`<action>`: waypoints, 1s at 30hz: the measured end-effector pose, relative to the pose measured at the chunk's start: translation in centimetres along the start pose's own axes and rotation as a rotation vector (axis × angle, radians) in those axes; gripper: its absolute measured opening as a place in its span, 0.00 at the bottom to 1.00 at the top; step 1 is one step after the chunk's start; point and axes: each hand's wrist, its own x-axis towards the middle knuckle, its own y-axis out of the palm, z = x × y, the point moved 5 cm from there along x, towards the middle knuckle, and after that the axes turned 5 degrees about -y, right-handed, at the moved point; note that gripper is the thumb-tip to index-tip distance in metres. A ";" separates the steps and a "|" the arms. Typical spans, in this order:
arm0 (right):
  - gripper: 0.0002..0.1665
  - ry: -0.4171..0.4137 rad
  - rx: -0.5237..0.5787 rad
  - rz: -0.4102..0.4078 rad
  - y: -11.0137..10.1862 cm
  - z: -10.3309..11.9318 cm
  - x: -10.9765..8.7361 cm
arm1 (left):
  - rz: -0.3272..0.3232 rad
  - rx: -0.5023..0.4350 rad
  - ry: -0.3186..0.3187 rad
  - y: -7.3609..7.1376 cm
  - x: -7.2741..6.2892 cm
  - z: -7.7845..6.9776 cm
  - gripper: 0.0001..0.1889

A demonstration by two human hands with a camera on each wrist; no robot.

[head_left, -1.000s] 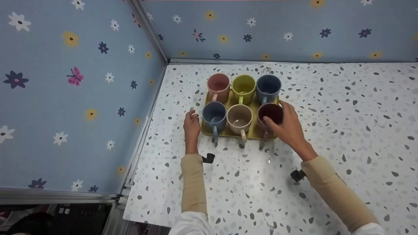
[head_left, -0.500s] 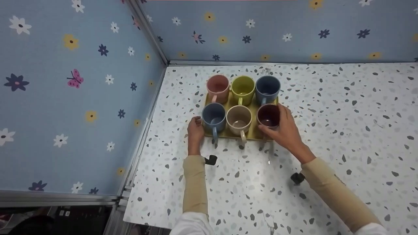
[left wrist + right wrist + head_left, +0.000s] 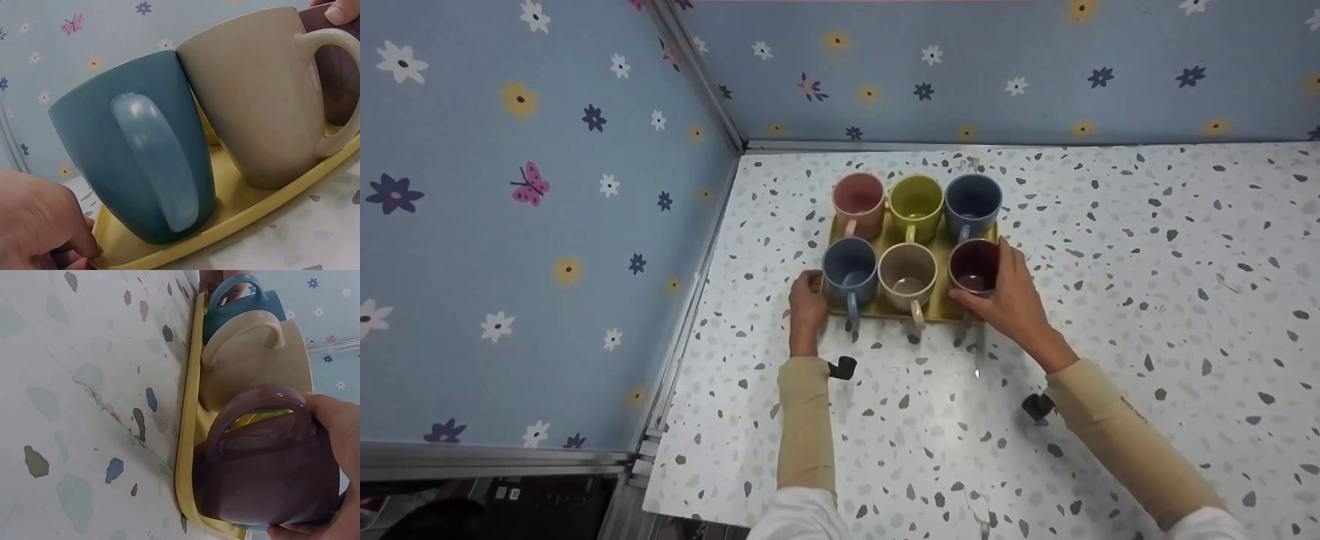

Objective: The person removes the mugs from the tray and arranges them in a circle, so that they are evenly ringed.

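Note:
A yellow tray (image 3: pixel 941 302) holds several mugs in two rows. My right hand (image 3: pixel 1015 300) grips the maroon mug (image 3: pixel 975 271) at the tray's front right corner, its thumb on the near side and fingers on the far right side. At the opposite end, my left hand (image 3: pixel 808 300) holds the tray's left edge with curled fingers; in the left wrist view fingertips touch the rim. Beside it stand a blue mug (image 3: pixel 135 163) and a beige mug (image 3: pixel 259 101). The back row has a pink mug (image 3: pixel 859 199), a green mug (image 3: pixel 916 202) and a dark blue mug (image 3: pixel 973 199).
The tray sits on a white speckled table (image 3: pixel 1147 300). Blue flowered panels (image 3: pixel 1020 60) stand behind it and on the left, joined by a metal frame (image 3: pixel 712 90). All front mug handles point toward me.
My left hand has moved right and toward me, onto the tray's left edge. The right thumb has shifted from over the maroon mug's opening to its near side.

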 end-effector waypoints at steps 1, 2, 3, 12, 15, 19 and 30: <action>0.67 -0.002 -0.002 -0.002 0.0 0.0 0.0 | 0.002 -0.002 0.002 0.0 0.0 0.0 0.19; 0.67 -0.005 -0.006 -0.005 0.0 0.1 0.0 | 0.003 -0.003 0.005 0.0 0.1 0.0 0.19; 0.66 -0.006 -0.009 -0.007 0.0 0.1 0.1 | 0.004 -0.002 0.007 0.1 0.1 0.0 0.19; 0.61 -0.001 0.026 -0.024 0.0 -0.2 0.2 | 0.005 -0.006 0.011 0.2 0.1 0.2 0.19; 0.61 0.012 0.058 -0.024 0.0 -0.4 0.1 | 0.008 -0.014 0.004 0.3 0.2 0.3 0.19; 0.60 0.015 0.094 -0.039 -0.2 -0.9 -0.1 | 0.015 -0.018 -0.003 0.3 0.0 0.4 0.19; 0.61 -0.004 0.117 -0.054 -3.4 -1.9 0.4 | 0.024 0.001 -0.016 0.1 0.3 0.2 0.19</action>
